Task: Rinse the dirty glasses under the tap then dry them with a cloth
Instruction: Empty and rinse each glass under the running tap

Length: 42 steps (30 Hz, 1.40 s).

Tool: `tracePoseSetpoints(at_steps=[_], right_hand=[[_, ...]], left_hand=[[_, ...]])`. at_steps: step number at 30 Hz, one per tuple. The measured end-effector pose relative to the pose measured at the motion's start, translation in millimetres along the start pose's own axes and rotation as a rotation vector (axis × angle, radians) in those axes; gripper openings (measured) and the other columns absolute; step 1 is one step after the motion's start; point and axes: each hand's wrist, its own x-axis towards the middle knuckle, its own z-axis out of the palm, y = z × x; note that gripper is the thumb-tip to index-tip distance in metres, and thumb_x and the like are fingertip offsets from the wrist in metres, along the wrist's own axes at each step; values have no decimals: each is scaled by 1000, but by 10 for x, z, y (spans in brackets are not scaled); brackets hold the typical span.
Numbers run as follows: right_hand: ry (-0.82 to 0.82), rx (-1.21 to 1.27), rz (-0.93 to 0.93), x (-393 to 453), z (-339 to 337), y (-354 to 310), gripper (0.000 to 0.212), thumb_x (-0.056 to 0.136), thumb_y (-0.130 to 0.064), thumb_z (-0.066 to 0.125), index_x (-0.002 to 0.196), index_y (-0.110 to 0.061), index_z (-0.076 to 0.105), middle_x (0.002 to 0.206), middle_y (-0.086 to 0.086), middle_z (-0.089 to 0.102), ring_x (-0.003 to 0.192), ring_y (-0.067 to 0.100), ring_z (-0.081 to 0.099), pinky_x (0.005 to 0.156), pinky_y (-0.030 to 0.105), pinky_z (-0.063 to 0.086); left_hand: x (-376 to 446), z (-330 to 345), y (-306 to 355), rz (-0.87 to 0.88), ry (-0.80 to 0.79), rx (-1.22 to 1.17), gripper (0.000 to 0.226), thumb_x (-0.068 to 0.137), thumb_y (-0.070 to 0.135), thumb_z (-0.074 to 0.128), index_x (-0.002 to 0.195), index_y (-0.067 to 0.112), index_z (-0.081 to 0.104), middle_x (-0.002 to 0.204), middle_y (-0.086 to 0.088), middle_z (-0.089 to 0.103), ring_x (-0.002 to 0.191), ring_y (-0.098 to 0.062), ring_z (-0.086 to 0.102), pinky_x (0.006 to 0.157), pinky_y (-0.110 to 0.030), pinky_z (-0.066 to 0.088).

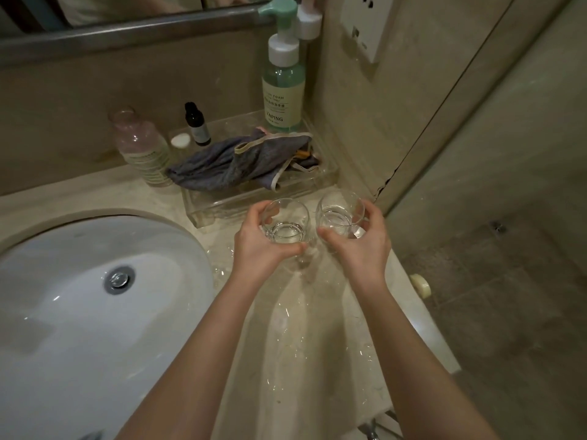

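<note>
Two clear round glasses stand side by side over the wet counter, to the right of the sink. My left hand grips the left glass, fingers curled around its side. My right hand grips the right glass the same way. Both glasses are upright with their mouths up. Just behind them a crumpled grey cloth lies in a clear tray. The white sink basin with its metal drain lies at the left. The tap is out of view.
A green foam pump bottle stands at the tray's back, with a small dark dropper bottle and a clear glass bottle to its left. Water drops cover the counter. The counter's right edge drops to a tiled floor.
</note>
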Motion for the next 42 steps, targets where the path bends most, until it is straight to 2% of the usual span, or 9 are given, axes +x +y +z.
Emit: tracePoseSetpoints(at_steps=[4,8,18,26,32,36,38,40,42], right_hand=[[-20,17,-23,15,-39,-15,73,62,-21,90,121,-29,47,120,-7,57,108,11,57,86,15,43],[-11,-10,-58,6,-32,2,77,61,-21,90,125,-23,47,119,-6,53,107,16,58,91,29,49],[-15,-30,-71,20,-8,-11,81,65,-18,89,135,-18,48,119,-8,40,107,11,49,95,35,50],[-27,-71,-79,57,11,-28,84,66,-18,89,138,-16,45,120,-6,39,110,15,49,98,42,49],[-90,-202,-82,83,-50,-132,85,70,-19,86,141,-10,40,135,9,42,121,22,49,96,21,37],[-134,-362,-119,65,-232,-285,76,76,-19,82,139,-5,42,138,13,41,125,24,45,91,15,30],[-143,-466,-200,27,-352,-407,63,78,-18,80,132,-6,51,130,13,47,120,27,49,96,25,39],[-257,-588,-281,-37,-413,-588,53,77,-17,79,125,-8,57,119,12,56,108,26,55,91,35,46],[-461,-662,-324,-141,-375,-784,51,76,-16,79,123,-10,60,115,9,59,99,22,58,82,28,44]], left_hand=[[22,37,-19,1,4,2,83,52,10,95,120,28,51,106,22,59,111,-7,55,102,-40,47],[26,86,-9,16,-3,28,86,53,10,94,125,24,50,112,16,59,113,-6,54,101,-33,46],[27,109,24,80,15,139,92,51,12,96,131,24,51,125,6,40,114,-13,51,97,-30,46],[74,117,34,69,22,187,92,53,14,95,133,22,51,124,4,44,113,-11,49,92,-20,38],[79,79,115,67,-56,295,98,58,18,93,141,18,43,135,-2,42,117,-10,46,91,-14,32],[62,-111,235,61,-152,436,101,58,36,93,143,19,40,139,-3,44,129,-19,45,104,-30,39],[20,-342,310,92,-216,585,90,63,44,88,139,20,47,135,-1,52,125,-19,50,102,-38,44],[-44,-645,370,102,-261,676,77,67,47,85,133,22,54,128,2,58,119,-18,54,98,-40,47],[-145,-982,405,102,-263,725,71,69,48,83,130,23,57,123,3,61,115,-18,56,96,-41,48]])
